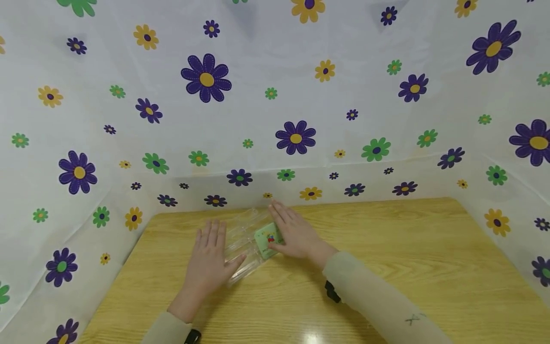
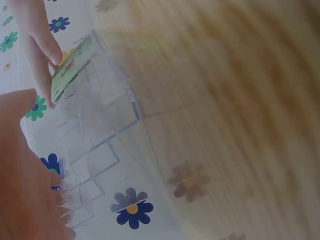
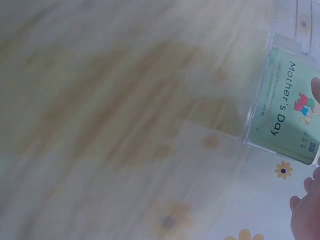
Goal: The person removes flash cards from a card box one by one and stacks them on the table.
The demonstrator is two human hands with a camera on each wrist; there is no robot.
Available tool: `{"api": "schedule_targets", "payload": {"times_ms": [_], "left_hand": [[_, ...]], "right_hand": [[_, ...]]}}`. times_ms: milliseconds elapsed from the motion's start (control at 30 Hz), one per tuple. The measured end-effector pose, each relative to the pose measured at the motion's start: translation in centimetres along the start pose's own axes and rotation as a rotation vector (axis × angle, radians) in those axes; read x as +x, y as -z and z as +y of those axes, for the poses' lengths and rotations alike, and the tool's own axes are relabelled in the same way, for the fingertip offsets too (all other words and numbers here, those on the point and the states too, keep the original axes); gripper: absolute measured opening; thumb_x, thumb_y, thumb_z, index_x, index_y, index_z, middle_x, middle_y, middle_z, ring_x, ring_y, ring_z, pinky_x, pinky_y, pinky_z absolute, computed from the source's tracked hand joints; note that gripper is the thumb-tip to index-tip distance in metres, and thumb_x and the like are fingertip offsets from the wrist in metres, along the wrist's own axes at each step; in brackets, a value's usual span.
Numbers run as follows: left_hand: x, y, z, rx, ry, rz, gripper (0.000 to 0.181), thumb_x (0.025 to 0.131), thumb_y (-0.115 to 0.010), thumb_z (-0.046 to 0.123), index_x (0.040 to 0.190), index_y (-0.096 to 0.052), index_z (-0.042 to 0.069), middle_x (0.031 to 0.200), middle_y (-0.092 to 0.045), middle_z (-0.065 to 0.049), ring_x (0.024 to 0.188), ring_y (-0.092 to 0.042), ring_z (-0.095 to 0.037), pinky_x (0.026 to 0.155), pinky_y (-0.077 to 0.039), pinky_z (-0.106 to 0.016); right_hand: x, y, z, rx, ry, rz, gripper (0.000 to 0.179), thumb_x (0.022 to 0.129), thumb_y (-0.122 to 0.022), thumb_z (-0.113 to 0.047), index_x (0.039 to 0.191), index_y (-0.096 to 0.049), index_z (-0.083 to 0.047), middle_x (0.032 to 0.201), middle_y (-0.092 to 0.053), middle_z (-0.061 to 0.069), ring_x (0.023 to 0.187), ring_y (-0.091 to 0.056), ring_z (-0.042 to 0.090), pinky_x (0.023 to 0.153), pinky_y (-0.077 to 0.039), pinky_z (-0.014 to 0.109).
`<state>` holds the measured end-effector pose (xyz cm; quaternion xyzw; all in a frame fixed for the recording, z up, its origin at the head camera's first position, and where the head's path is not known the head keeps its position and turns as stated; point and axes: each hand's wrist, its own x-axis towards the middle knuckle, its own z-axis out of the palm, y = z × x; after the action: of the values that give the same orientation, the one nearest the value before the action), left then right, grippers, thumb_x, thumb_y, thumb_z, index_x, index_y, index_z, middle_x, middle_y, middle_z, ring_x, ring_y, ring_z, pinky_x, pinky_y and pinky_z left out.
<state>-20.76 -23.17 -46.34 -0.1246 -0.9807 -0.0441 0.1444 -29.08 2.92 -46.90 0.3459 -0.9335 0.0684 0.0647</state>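
Observation:
A clear plastic stepped stand [image 1: 242, 234] lies at a slant on the wooden table, its tiers showing in the left wrist view. At its right end sits a light green card [image 1: 263, 240] printed "Mother's Day" with small cartoon figures. My left hand [image 1: 207, 265] rests along the stand's left end, fingers straight and thumb spread toward the front. Against the right end lies my right hand [image 1: 296, 236], with fingers extended toward the back and the thumb over the card. Part of the card is hidden under this hand.
The wood-grain table [image 1: 386, 267] extends to both sides and in front of the stand. A white flower-print cloth [image 1: 258, 114] rises behind the table and along its left and right sides.

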Motion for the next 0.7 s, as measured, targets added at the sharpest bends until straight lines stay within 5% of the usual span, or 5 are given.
{"api": "schedule_targets", "payload": {"times_ms": [700], "left_hand": [[1.2,-0.9,1.2,0.023,-0.109,-0.008,0.105,0.095,-0.064,0.062,0.165,-0.026,-0.006,0.172,-0.024,-0.028,0.161,-0.023,-0.048,0.13,-0.02,-0.062]], "right_hand": [[-1.8,1.2,1.8,-0.064,0.007,0.031,0.099,0.103,-0.059,-0.058,0.168,-0.017,0.002,0.177,-0.016,0.019,0.165,-0.02,0.036,0.133,-0.023,0.049]]}}
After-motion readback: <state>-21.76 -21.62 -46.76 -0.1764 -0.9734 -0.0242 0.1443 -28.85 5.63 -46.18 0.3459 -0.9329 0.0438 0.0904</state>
